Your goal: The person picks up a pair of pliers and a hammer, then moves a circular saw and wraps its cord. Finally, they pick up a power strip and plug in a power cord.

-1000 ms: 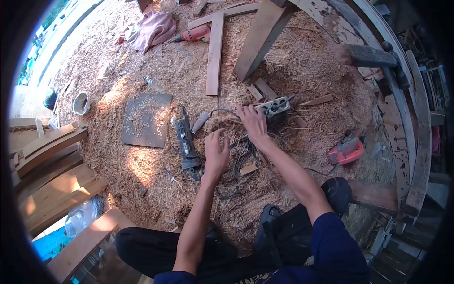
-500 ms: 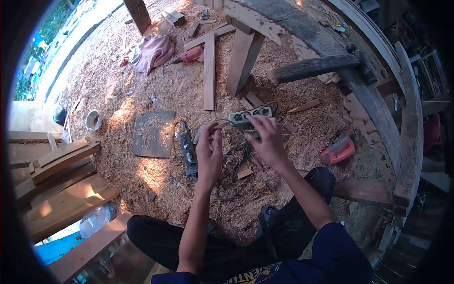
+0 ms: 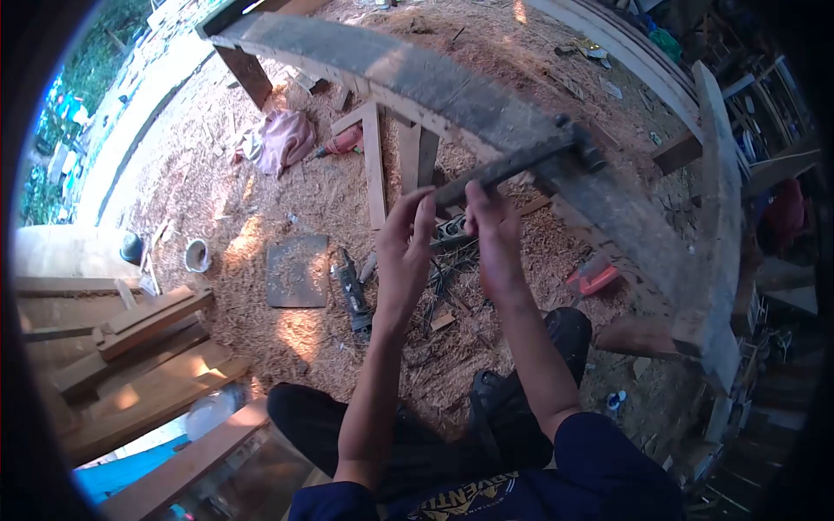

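Observation:
A dark hammer point(image 3: 512, 163) is in front of me, its handle slanting toward me and its head at the upper right, over the weathered beam. Closed near the lower part of the handle is my right hand point(image 3: 495, 234), thumb uppermost. The fingers of my left hand point(image 3: 408, 247) close at the handle's butt end. Below and behind my hands, a power strip point(image 3: 452, 229) lies partly hidden on the shavings among dark cables. Left of my left forearm lies a dark-bodied power tool point(image 3: 351, 291).
A long weathered beam point(image 3: 391, 65) curves across the upper right. A red tool point(image 3: 595, 276) lies right, a red drill point(image 3: 343, 141) and pink cloth point(image 3: 282, 143) farther off. Stacked boards point(image 3: 161, 382), a cup point(image 3: 197, 255) and a flat dark sheet point(image 3: 297, 271) are left.
My hands have moved up from beside the power strip to the hammer's handle and taken hold of it. The view has shifted, and the beam now shows farther left.

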A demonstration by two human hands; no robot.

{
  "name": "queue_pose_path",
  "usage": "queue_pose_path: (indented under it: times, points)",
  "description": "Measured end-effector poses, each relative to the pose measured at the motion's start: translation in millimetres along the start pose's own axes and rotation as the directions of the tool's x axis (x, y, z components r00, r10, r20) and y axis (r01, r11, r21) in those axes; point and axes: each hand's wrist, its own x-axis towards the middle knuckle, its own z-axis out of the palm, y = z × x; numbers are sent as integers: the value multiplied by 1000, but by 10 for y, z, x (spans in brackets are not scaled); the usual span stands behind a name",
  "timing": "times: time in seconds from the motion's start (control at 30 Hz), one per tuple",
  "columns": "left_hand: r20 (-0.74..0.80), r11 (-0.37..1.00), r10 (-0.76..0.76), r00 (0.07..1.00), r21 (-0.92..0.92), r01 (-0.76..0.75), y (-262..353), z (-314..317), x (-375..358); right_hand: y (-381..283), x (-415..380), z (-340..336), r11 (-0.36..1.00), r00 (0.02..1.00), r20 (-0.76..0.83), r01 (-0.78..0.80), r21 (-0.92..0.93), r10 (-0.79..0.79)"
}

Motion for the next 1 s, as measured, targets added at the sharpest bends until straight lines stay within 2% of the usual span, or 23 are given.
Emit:
queue_pose_path:
  times: [0.03,0.13,0.23,0.37,0.47,0.5,0.6,0.63,0.73,0.77,0.87,0.9,0.97,1.0]
  points:
    - [27,999,-21,999,-49,22,78,-8,-39,-112,-74,65,998,996,-88,-15,59,20]
    - [82,993,-98,992,74,92,574,12,-285,-624,-358,10,969,966,-120,-216,119,230]
    - [126,983,-182,975,57,176,1319,126,-490,-1201,-627,-27,922,928,-131,-315,227,349]
    - [138,946,-323,936,67,316,2210,249,-716,-1943,-965,-33,862,883,-132,-392,323,451]
    - [138,891,-453,881,76,447,2920,294,-933,-2744,-1233,-17,866,885,-99,-415,281,456]
    - [173,899,-438,882,76,432,3181,323,-1003,-3044,-1307,-2,894,914,-101,-354,275,393]
    - [273,870,-476,836,6,493,3987,453,-1196,-3999,-1447,-90,904,910,-57,-399,150,411]
    - [349,864,-495,796,104,492,4268,461,-1209,-4296,-1486,-108,924,929,-61,-353,146,364]
    - [484,916,-354,800,8,400,5082,699,-1283,-5126,-1541,-284,969,969,-20,-245,-35,245]
    - [497,927,-328,803,9,374,5430,806,-1307,-5484,-1561,-347,975,985,8,-167,-149,170]
    - [574,972,-175,800,-29,233,5900,957,-1416,-6150,-1616,-540,947,996,66,82,-311,-65]
    - [590,958,-203,782,-46,283,5975,984,-1441,-6299,-1572,-551,987,998,10,61,-149,-60]
    - [638,981,-158,754,16,192,6093,1045,-1475,-6518,-1519,-523,980,996,-94,27,197,-9]
    - [666,989,-134,734,44,141,6112,1080,-1478,-6573,-1462,-592,984,991,-130,34,174,-12]
